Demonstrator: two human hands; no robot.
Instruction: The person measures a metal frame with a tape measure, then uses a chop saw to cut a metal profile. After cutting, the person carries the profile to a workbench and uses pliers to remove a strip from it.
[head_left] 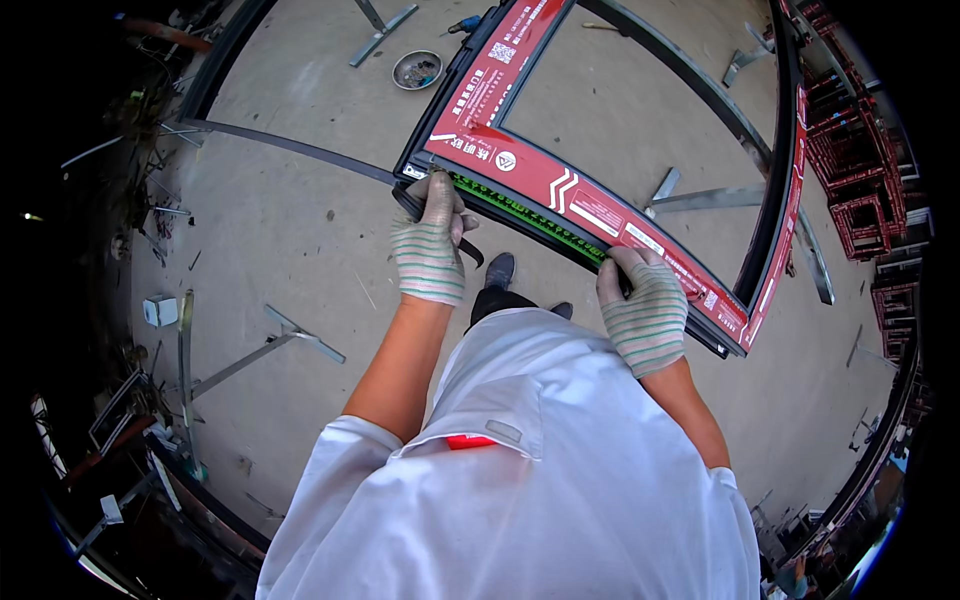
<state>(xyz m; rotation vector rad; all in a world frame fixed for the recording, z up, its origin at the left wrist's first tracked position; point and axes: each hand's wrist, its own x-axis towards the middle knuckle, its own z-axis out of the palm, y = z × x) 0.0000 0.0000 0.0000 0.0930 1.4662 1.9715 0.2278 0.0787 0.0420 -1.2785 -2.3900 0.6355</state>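
A window frame (610,212) covered in red printed film lies in front of me, its black edge facing my body. Along that near edge runs a bright green printed strip (530,216). My left hand (430,240), in a striped knit glove, is closed at the frame's left corner on a black flexible strip (471,250), whose loose end curls out beside the fingers. Farther right, my gloved right hand (645,310) has its fingers bent over the near edge, thumb against the front, gripping the frame. What lies beneath those fingertips is mostly hidden.
A round metal bowl (417,70) of small parts sits on the floor beyond the frame, near a blue power tool (465,24). Metal stand legs (290,335) stand at left. Stacked red frames (860,150) line the right side. My shoe (500,270) shows below.
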